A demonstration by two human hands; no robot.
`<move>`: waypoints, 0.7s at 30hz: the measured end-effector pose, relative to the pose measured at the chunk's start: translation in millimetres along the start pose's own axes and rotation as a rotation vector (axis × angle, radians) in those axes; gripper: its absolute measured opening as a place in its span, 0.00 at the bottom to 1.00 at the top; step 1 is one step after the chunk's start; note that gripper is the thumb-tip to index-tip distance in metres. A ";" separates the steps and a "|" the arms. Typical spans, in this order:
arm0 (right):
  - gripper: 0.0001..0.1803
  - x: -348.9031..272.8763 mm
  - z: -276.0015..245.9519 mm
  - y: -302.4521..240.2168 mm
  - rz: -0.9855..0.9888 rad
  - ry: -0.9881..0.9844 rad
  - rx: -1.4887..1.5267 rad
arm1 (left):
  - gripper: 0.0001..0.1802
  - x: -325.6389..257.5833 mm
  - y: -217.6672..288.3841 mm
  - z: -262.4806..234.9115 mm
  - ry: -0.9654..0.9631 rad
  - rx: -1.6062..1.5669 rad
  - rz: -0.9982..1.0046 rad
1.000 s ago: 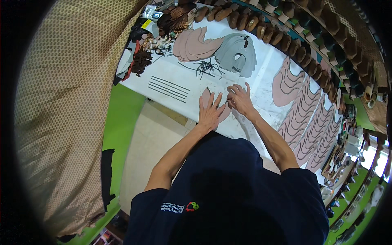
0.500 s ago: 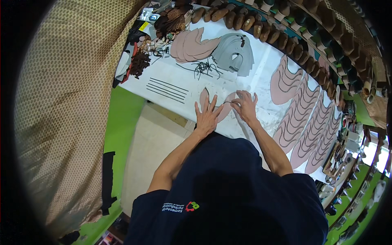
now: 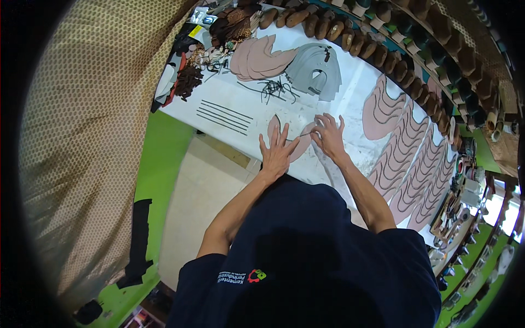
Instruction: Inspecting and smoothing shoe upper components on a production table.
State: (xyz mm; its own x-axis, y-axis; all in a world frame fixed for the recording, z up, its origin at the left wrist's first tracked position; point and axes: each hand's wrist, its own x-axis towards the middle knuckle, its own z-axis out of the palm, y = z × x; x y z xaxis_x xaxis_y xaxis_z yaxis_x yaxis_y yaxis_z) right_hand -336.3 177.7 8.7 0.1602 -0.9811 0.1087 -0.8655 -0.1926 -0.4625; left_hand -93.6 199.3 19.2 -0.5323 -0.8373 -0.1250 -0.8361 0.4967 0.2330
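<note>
The person's two bare hands work at the near edge of a white desk (image 3: 240,99), with both arms bent and converging from dark sleeves. The left forearm (image 3: 229,210) slants up and to the right, and the left hand (image 3: 278,157) lies palm down, its fingers open, straight and fanned out, with the thumb extended toward the other hand. Beneath and beside it is a pink shoe-upper piece (image 3: 299,152): one part shows between the hands, and a pointed part shows above the left fingers; whether the two join under the palm is hidden. The right forearm (image 3: 367,191) slants up and to the left; the right hand (image 3: 330,138) is arched over the desk, thumb and forefinger closed in a pinch on the end of a short dark strip (image 3: 305,134), the remaining fingers lifted and spread. The strip crosses the pink piece from the left thumb to this pinch; the exact contact at the left thumb is too small to tell. To the left of the hands lie parallel dark strips (image 3: 224,117); beyond them are a tangle of dark cords (image 3: 276,89), a stack of pink pieces (image 3: 252,61) and a stack of grey pieces (image 3: 305,68). On the right, overlapping pink pieces with dark wavy edging (image 3: 377,117) form rows, and brown shoe lasts (image 3: 336,30) line the far edge.
</note>
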 end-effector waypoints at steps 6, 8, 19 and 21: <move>0.05 21.0 -3.0 3.3 -0.112 -0.022 -0.066 | 0.38 6.9 2.2 0.6 -0.031 -0.025 0.001; 0.05 25.8 -3.5 3.9 -0.127 -0.058 -0.061 | 0.38 6.9 2.1 3.1 -0.027 -0.019 -0.002; 0.06 32.3 10.0 6.0 -0.104 -0.051 -0.042 | 0.43 10.7 1.5 11.2 -0.057 0.022 -0.013; 0.06 32.0 10.7 6.8 -0.096 -0.043 -0.039 | 0.41 13.4 3.4 4.2 -0.064 -0.036 -0.017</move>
State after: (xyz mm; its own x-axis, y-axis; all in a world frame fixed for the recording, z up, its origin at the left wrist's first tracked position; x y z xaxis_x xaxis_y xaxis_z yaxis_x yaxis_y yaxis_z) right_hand -332.0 144.8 -0.4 0.2630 -0.9582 0.1131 -0.8628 -0.2860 -0.4168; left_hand -104.2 190.8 14.3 -0.5262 -0.8288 -0.1903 -0.8404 0.4727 0.2650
